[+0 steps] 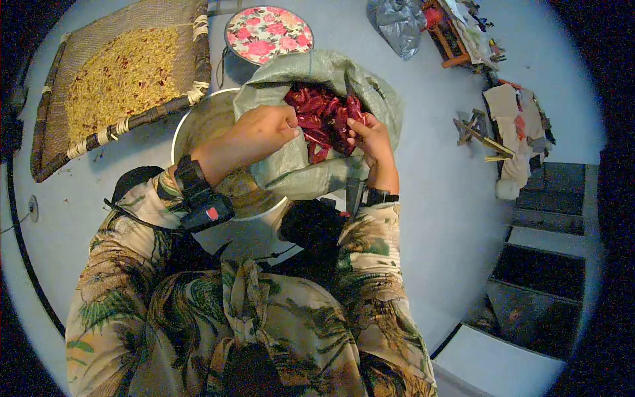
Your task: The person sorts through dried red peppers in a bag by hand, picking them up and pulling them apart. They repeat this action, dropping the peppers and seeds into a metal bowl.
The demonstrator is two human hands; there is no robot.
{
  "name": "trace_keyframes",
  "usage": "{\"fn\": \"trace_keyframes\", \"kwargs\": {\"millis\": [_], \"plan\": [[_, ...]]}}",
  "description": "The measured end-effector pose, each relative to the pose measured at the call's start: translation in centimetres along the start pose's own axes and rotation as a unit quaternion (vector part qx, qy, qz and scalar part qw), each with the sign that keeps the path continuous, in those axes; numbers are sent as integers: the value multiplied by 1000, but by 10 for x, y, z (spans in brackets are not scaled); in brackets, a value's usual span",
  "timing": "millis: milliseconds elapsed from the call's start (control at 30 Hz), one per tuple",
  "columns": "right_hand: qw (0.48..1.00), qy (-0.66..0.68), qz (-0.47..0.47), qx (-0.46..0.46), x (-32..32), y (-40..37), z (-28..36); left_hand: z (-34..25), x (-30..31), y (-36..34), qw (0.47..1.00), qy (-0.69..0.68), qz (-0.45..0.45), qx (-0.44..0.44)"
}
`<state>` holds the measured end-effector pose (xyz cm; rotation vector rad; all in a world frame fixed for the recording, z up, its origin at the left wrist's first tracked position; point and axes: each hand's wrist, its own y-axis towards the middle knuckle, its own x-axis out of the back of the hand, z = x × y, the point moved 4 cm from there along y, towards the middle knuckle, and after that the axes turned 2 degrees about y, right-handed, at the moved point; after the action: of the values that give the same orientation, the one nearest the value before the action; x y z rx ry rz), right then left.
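Observation:
A pale green woven sack [291, 173] stands open in front of me, with dried red chili peppers [314, 106] inside. My left hand [268, 129] is closed over the left side of the sack's mouth, beside the peppers; what its fingers hold, if anything, is too small to tell. At the right side of the opening, my right hand [370, 135] pinches a dark red pepper [345, 126] between thumb and fingers. Left of the sack and partly under it is a large round metal basin [198, 126] with a pale rim.
A mesh tray [122, 79] of yellow seeds with red bits lies at the upper left. Behind the sack is a round stool [268, 33] with a floral top. A grey plastic bag [397, 26], cardboard [506, 109] and dark steps [552, 192] are to the right.

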<state>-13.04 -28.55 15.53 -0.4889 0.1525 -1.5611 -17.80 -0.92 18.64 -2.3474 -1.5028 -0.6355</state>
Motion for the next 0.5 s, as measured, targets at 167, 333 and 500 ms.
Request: {"fn": "trace_keyframes", "kwargs": {"millis": [167,333,500], "plan": [[991,118,61,10,-19,-19,11,-1,-2,0,1000,5,13,13],[981,162,107,14,-41,-27,16,10,-15,11,997,-71,-32,-6],[983,125,125,41,-59,-37,26,17,-28,25,987,-142,-73,-12]]}}
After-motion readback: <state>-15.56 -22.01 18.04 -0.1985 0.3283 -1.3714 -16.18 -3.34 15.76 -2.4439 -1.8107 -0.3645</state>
